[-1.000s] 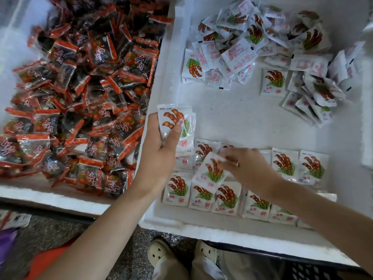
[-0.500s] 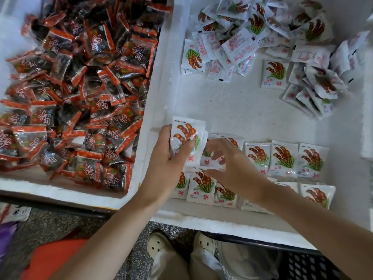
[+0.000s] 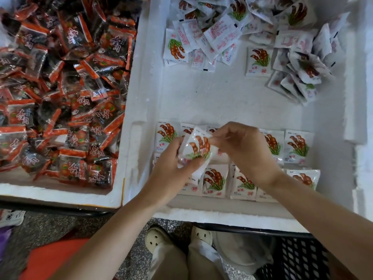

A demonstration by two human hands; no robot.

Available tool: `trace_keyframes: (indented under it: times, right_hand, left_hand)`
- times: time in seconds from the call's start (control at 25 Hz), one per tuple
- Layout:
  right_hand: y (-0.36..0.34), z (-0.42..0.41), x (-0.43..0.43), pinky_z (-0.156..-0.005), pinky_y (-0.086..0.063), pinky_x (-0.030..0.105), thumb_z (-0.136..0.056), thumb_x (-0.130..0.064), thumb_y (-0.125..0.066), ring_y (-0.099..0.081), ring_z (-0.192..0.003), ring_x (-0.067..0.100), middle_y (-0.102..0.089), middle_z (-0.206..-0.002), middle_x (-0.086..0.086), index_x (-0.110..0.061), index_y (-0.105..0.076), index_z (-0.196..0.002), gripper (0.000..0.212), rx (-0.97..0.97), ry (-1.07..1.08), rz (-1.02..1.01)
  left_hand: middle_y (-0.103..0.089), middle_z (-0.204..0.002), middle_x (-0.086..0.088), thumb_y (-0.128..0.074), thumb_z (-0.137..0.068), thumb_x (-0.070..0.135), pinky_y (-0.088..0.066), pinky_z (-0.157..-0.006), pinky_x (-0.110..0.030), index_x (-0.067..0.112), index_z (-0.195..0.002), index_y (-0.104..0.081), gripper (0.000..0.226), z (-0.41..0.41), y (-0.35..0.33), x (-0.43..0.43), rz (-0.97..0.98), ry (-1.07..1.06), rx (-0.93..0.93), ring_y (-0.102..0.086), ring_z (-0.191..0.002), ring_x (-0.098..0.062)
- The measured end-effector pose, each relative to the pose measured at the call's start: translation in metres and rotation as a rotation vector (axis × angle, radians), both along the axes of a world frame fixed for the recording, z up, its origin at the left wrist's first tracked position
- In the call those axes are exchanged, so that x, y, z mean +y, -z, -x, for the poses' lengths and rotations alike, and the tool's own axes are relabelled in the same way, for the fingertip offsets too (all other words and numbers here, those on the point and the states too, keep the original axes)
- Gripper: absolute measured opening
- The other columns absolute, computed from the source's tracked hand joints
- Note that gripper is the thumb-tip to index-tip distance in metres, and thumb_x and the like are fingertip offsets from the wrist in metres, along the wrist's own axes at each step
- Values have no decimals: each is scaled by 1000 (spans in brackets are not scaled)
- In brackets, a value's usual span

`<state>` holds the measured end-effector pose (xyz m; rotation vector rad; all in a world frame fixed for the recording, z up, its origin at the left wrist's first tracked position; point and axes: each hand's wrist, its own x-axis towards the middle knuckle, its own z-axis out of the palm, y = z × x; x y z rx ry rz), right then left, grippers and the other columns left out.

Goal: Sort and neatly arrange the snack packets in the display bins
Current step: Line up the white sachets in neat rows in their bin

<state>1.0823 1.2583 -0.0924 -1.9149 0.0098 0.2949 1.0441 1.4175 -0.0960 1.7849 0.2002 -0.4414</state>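
Note:
My left hand (image 3: 171, 164) grips a small stack of white snack packets (image 3: 198, 147) printed with brown pods, held just above the near end of the white foam bin (image 3: 201, 106). My right hand (image 3: 240, 146) pinches the top right edge of the front packet. Beneath both hands, two neat rows of the same white packets (image 3: 296, 146) lie face up along the bin's near wall. A loose pile of white packets (image 3: 222, 37) fills the far end of that bin.
A second foam bin (image 3: 137, 81) on the left is heaped with dark and orange packets (image 3: 66, 87). Below the bins are speckled floor, my pale shoes (image 3: 155, 239), a red object (image 3: 52, 257) and a black crate (image 3: 298, 259).
My left hand has lowered its stack toward the rows. My right hand has left the laid-out row and come up to pinch the front packet of the stack.

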Motion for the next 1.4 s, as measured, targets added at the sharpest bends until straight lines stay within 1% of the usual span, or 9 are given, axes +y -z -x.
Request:
trace_keyframes:
  times: [0.16,0.28,0.44,0.64,0.72,0.92,1.08,1.24,1.4]
  right_hand:
    - [0,-3,-25,-63,-56,21,-88,-14,-61,-66,-65,11,-70,-77,-1,-21,-58,-77,13,8,96,3]
    - [6,7,-35,-66,-55,16,-89,-17,-59,-65,-69,-1,-68,-83,-10,-26,-54,-80,13,11,-152,247]
    - [24,21,-30,-72,-57,30,-93,-24,-54,-66,-76,10,-67,-88,-5,-21,-57,-95,5,35,-394,489]
    - [29,24,-31,-79,-45,19,-94,-31,-52,-53,-90,5,-52,-99,-13,-24,-55,-106,14,-103,-389,673]
    - [26,23,-32,-85,-38,14,-90,-31,-56,-42,-97,-2,-44,-102,-19,-23,-53,-114,25,-150,-350,603]
    - [8,19,-22,-84,-40,3,-82,-31,-64,-46,-93,-9,-45,-112,-19,-20,-46,-131,54,-242,-332,335]
    - [-1,18,-22,-75,-53,20,-79,-24,-72,-54,-73,-6,-54,-89,-20,-28,-59,-110,34,-173,-383,422]
    - [-5,22,-19,-65,-49,18,-80,-35,-70,-57,-66,0,-52,-72,-21,-30,-44,-91,28,-104,-365,415]
    - [-2,0,-26,-53,-47,10,-86,-31,-62,-59,-66,-4,-57,-78,-20,-21,-54,-94,16,-48,-193,336]
  left_hand:
    - [-64,-95,10,-54,-95,12,-48,-56,-8,16,-111,-53,17,-2,-5,0,-2,-82,-17,-62,-75,13]
    - [-63,-92,11,-52,-95,7,-45,-54,-6,22,-105,-52,17,-5,-11,2,16,-166,-17,-61,-71,14]
    - [-64,-89,17,-53,-93,2,-45,-53,-5,33,-98,-53,32,-4,-14,0,52,-163,-6,-62,-71,13]
    - [-66,-102,8,-58,-90,3,-54,-63,-14,32,-97,-53,30,0,-5,-3,49,-130,0,-66,-94,-5]
    - [-66,-107,3,-61,-89,5,-56,-67,-17,30,-99,-53,28,0,0,-1,32,-121,-2,-65,-99,-10]
    - [-65,-101,13,-68,-85,14,-45,-69,-7,29,-111,-60,31,-2,-5,2,-183,186,-88,-60,-90,3]
    - [-69,-82,10,-78,-76,16,-48,-64,-14,27,-94,-51,34,-11,-14,-7,-249,125,-179,-62,-75,-1]
    - [-68,-73,9,-77,-77,10,-46,-62,-10,28,-86,-48,35,-27,-19,-21,-191,111,-247,-61,-68,-1]
    - [-61,-100,7,-62,-90,10,-45,-77,-8,13,-105,-56,16,-39,-3,-22,-272,162,-430,-57,-88,-2]
